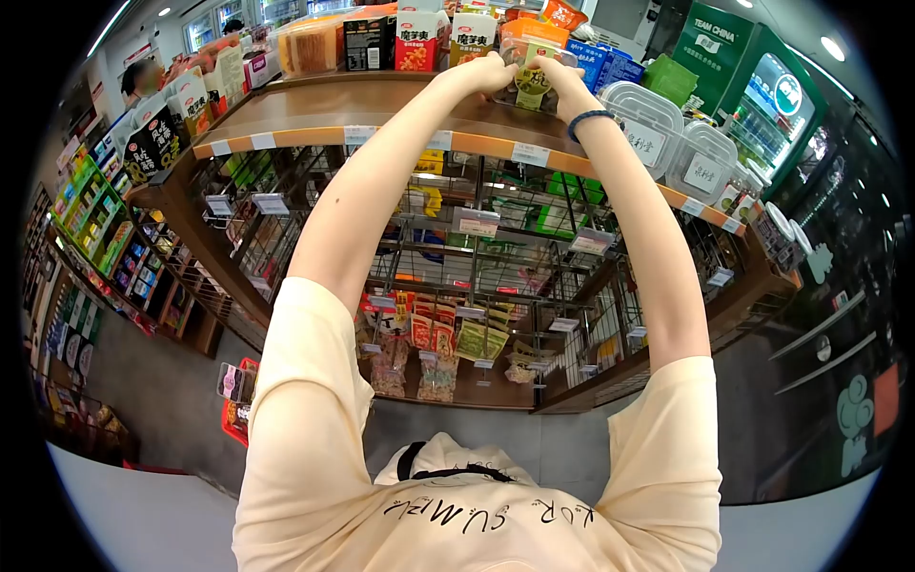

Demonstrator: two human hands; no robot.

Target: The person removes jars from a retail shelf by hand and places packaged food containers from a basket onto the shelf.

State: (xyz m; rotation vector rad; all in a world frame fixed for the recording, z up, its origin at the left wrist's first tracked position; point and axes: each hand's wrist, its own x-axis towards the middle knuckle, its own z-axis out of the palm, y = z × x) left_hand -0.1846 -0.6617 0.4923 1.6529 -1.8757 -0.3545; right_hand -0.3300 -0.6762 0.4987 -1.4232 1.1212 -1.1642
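Both my arms stretch forward to the top shelf (pixel 286 110) of a wooden rack. Between my hands is a clear plastic pack with a green-yellow label (pixel 534 84), its contents too small to make out. My left hand (pixel 484 74) grips its left side, fingers bent around it. On the opposite side my right hand (pixel 562 78) holds the same pack, a dark blue band around that wrist. Behind the pack stand an orange package (pixel 534 30) and blue packets (pixel 596 62). Just left of it are a white and brown snack box (pixel 472 36) and a white and red one (pixel 419 40).
Clear lidded tubs (pixel 701 157) sit along the shelf's right end. A bread-like loaf in clear wrap (pixel 310 46) and a black box (pixel 370 43) stand to the left. Below, wire racks hold hanging snack bags (pixel 434 334). A red basket (pixel 235 419) is on the floor at left.
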